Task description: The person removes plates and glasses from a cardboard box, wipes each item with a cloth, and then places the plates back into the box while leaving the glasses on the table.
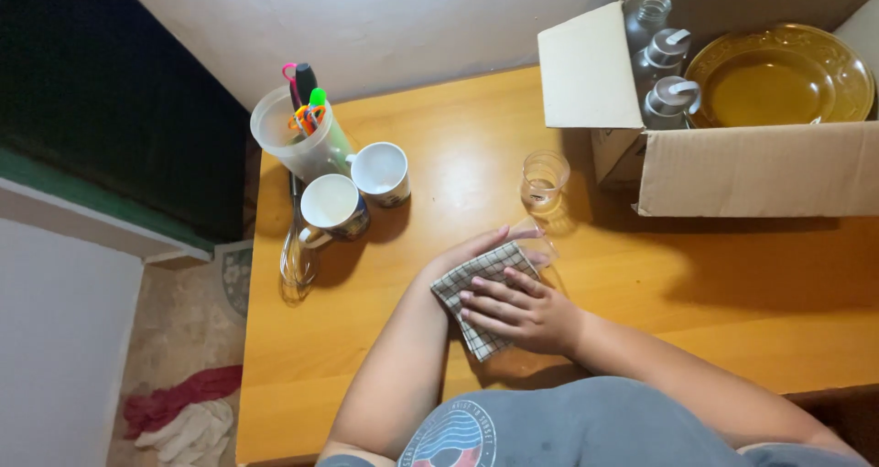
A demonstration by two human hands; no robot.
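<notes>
glass (536,238) mostly hidden under checked cloth (481,288), cardboard box (732,169) cut off at right

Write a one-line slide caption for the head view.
Left hand holds a clear drinking glass while right hand presses a checked cloth on it, over an orange wooden table.

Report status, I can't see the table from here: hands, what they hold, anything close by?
Left hand under checked cloth, gripping a clear glass. Right hand pressing cloth on top. Second glass stands just beyond, apart; cardboard box further right.
</notes>
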